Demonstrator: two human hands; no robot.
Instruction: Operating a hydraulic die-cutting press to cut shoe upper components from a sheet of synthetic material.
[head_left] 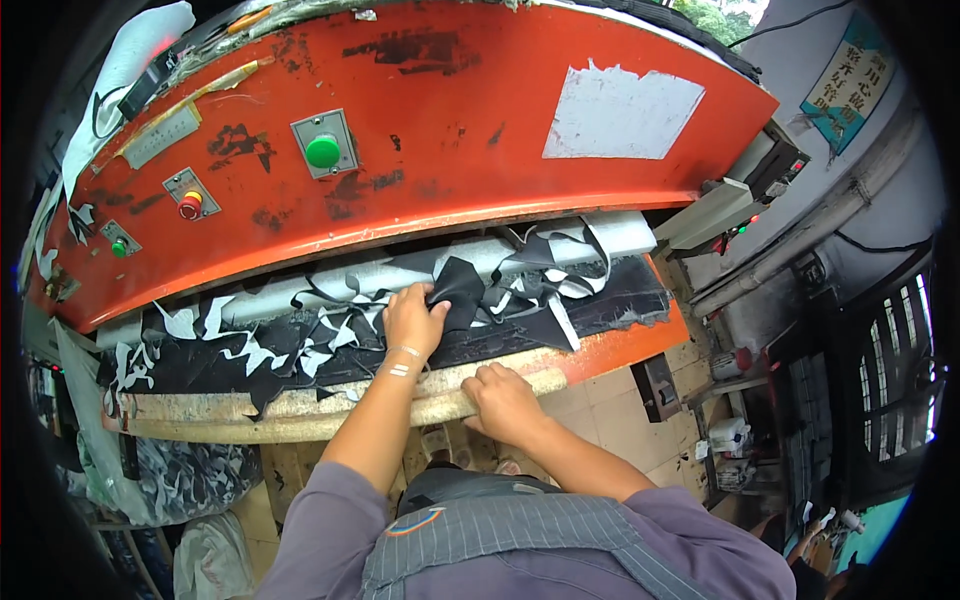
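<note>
My left hand (412, 322) reaches over the machine bed, its fingers and thumb closed at the edge of a black offcut (458, 291) of sheet material. Around it lies a tangle of black and white cut scraps (330, 328), thin strips and jagged pieces, spread along the dark bed (640, 290). Curled over the pale, worn front rail (420, 408) is my right hand (503, 402), thumb on the near side. The underside of its grip is hidden.
A large orange press beam (450, 120) spans above the bed, with a green button (323, 151) and a red stop knob (190, 206). A white bar (620, 234) runs behind the scraps. Scrap-filled clear bags (190, 480) stand at lower left; shelves (730, 385) stand to the right.
</note>
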